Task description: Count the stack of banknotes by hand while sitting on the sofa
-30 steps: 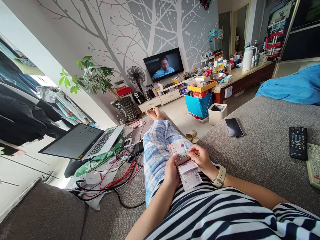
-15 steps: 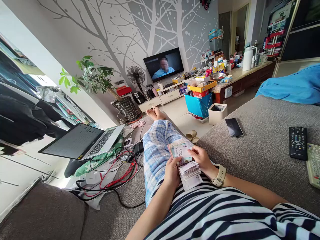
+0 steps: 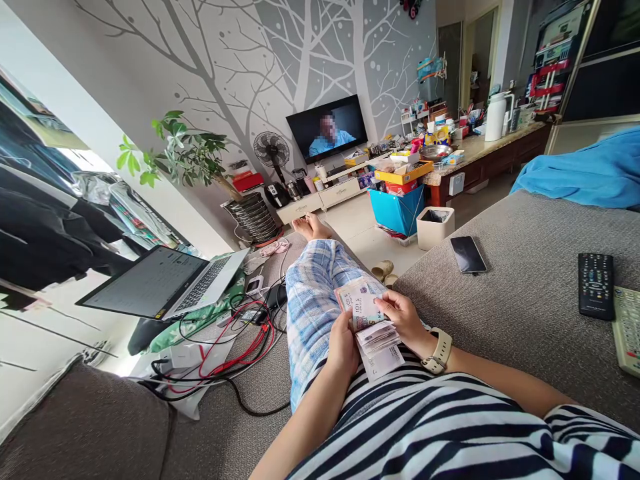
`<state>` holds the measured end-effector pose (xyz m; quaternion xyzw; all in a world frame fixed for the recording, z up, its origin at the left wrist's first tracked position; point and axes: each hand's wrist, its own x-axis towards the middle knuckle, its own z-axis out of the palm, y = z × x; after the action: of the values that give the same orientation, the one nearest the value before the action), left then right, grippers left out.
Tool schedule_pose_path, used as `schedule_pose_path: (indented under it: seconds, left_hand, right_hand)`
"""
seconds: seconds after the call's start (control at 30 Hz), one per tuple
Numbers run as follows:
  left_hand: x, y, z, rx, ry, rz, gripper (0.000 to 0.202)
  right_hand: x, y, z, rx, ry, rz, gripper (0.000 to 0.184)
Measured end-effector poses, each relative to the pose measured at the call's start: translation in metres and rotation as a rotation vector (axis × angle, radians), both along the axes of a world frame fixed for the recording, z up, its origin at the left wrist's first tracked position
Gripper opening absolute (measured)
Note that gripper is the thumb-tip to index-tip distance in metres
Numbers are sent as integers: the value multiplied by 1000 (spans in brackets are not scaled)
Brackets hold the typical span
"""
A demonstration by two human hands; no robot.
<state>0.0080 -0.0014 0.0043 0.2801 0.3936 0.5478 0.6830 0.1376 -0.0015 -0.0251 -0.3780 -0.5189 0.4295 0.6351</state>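
A stack of banknotes (image 3: 367, 308) lies between my two hands, above my lap in blue plaid trousers (image 3: 311, 293). My left hand (image 3: 344, 343) is closed on the stack's left side, thumb on top. Lower notes (image 3: 383, 353) of the stack bend down toward my striped shirt, several folded over and fanned. My right hand (image 3: 403, 320) pinches the right edge of the upper notes between thumb and fingers. Its other fingers are curled and partly hidden behind the notes. A pale watch (image 3: 438, 351) sits on my right wrist.
To the left on the sofa are an open laptop (image 3: 170, 283) and tangled cables (image 3: 255, 333). To the right lie a phone (image 3: 468, 255), a black remote (image 3: 596, 285) and a pale remote (image 3: 627, 327). Beyond stand a bin (image 3: 436, 230) and a blue box (image 3: 395, 210).
The top note facing me has changed, and the folded-over notes lie slightly differently. Both hands stay in nearly the same place.
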Motion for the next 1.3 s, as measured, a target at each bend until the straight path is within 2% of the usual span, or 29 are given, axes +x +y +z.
schedule_pose_path:
  seconds: [0.4,1.3]
  left_hand:
    - [-1,0,0,20,38,-8,25]
    - [1,-1,3,29,55,-9,21]
  right_hand:
    - [0,-1,4,-8,46,40,29]
    - [-1,0,4,-25,33,44,32]
